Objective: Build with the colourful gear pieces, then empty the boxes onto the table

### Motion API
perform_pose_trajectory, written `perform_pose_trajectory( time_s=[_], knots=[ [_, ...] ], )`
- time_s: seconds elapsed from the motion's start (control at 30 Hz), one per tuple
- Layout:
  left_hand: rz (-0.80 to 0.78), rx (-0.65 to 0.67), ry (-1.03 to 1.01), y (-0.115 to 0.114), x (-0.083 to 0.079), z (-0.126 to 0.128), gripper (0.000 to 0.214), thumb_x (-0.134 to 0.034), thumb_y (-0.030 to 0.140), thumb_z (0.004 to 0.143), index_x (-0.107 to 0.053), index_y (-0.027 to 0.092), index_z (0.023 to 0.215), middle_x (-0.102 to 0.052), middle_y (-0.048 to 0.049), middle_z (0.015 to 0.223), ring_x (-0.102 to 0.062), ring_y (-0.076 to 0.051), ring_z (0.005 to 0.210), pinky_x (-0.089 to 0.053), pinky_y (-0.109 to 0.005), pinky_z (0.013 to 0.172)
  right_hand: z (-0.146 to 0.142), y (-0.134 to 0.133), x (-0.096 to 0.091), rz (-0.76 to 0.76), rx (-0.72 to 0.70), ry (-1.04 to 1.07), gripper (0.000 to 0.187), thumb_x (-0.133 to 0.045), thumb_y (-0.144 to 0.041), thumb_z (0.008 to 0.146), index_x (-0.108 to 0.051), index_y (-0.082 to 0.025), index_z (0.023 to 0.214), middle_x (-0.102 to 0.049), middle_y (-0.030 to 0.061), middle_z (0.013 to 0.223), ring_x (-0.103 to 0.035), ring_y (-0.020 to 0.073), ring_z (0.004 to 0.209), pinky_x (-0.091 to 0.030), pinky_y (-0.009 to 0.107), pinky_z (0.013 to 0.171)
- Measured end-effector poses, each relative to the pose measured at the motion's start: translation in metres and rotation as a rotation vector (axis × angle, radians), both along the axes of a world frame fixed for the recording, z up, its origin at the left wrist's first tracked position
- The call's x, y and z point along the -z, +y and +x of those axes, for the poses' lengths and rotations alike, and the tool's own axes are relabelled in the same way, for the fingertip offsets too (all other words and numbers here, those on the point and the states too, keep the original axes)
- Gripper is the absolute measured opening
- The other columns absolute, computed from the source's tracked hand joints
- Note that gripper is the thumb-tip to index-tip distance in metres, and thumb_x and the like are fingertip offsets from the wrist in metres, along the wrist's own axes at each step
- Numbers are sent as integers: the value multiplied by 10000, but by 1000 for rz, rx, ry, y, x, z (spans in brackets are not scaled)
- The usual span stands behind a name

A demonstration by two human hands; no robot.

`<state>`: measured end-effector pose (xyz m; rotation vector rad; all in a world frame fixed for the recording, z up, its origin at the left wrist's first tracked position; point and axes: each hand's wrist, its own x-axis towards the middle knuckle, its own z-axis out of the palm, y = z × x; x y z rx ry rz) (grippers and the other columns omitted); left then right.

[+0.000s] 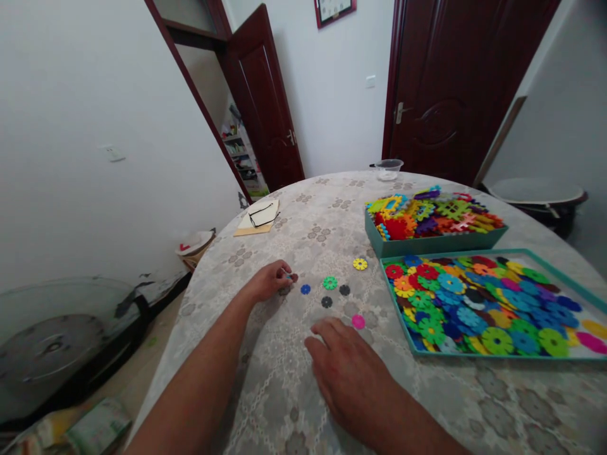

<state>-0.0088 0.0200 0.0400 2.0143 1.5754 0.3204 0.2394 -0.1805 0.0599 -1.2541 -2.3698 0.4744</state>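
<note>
My left hand (271, 280) rests on the lace-covered round table (303, 392) with its fingers curled round a small pale piece that I cannot make out. My right hand (348, 373) lies flat on the cloth, fingers stretched out, just short of a pink snowflake disc (358, 321). Between the hands and the boxes lie loose discs: a blue disc (306, 289), a green disc (330, 282), two dark discs (327, 301) and a yellow disc (360, 263).
A shallow teal lid (397, 309) at right holds several flat coloured discs. Behind it a teal box (441, 242) is heaped with more. A notebook with glasses (260, 217) lies far left, a clear cup (388, 169) at the far edge. Dark doors stand behind.
</note>
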Motion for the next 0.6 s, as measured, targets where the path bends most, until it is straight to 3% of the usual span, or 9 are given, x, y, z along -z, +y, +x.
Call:
perform_pose_trajectory(
  time_s=[0.13,0.3,0.5,0.6],
  knots=[
    [-65,62,-43,5,-3,2,487,-737,439,763,-655,201,1179,-642,26,758,-591,-154,688,-440,-256,651,-1,-3,-2,-39,-53,-14,301,-500,-102,970,-708,-182,1174,-646,154,1306,-567,318,1240,-495,489,1036],
    [-97,73,14,18,-9,7,411,-817,478,642,-724,195,925,-638,26,716,-570,-151,678,-416,-253,637,-1,-5,1,-67,-91,-56,262,-508,-83,941,-707,-156,1095,-666,158,1207,-593,336,1181,-509,509,1010],
    [-48,34,51,17,-12,16,386,-803,477,624,-610,200,810,-643,13,777,-563,-166,753,-417,-260,670,3,-6,9,-36,-79,-82,273,-514,-141,960,-708,-118,1150,-674,200,1191,-603,367,1211,-513,552,1008],
    [-42,28,36,8,-12,20,396,-776,499,664,-540,209,792,-585,31,722,-518,-149,688,-390,-256,632,3,-5,12,-29,-69,-98,263,-551,-170,946,-712,-119,1148,-684,206,1187,-613,364,1211,-515,555,1012]
  ],
)
